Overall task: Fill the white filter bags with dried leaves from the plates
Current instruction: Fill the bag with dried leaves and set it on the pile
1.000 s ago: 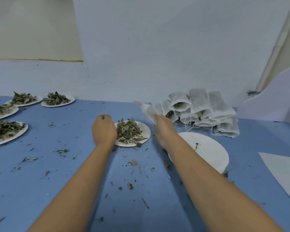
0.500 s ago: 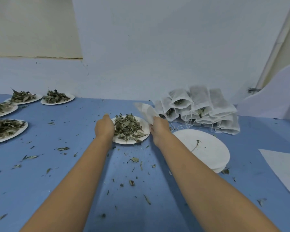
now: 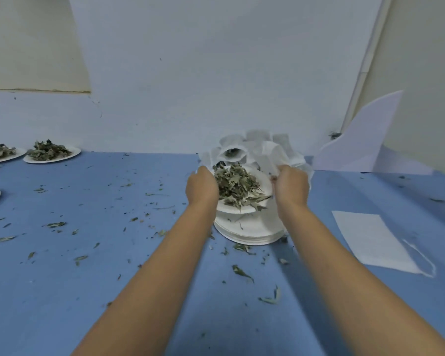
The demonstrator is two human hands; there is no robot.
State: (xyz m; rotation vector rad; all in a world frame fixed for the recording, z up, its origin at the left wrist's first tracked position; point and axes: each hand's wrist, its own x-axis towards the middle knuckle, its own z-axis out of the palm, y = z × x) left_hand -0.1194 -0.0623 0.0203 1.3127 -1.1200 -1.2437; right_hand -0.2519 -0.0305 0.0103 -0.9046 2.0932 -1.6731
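**Leaf plate raised beside a filter bag, ready to tip.**

At left, spare plates (image 3: pixel 52 156) of dried leaves (image 3: pixel 48 150) wait on the surface (image 3: pixel 113 253). Your left hand (image 3: pixel 202 187) grips the rim of the loaded plate (image 3: pixel 230 209), held over the empty plate stack (image 3: pixel 249 231), likely to catch spills. Your right hand (image 3: pixel 290 187) pinches a white filter bag (image 3: pixel 275 160) in front of the filled bags (image 3: pixel 257 137).

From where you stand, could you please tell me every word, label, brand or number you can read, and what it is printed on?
None: no text can be read anywhere in view.
The plate of leaves in the left hand, the filter bag in the right hand, the stacked plates, the white sheet, the blue table and the wall bear no print.
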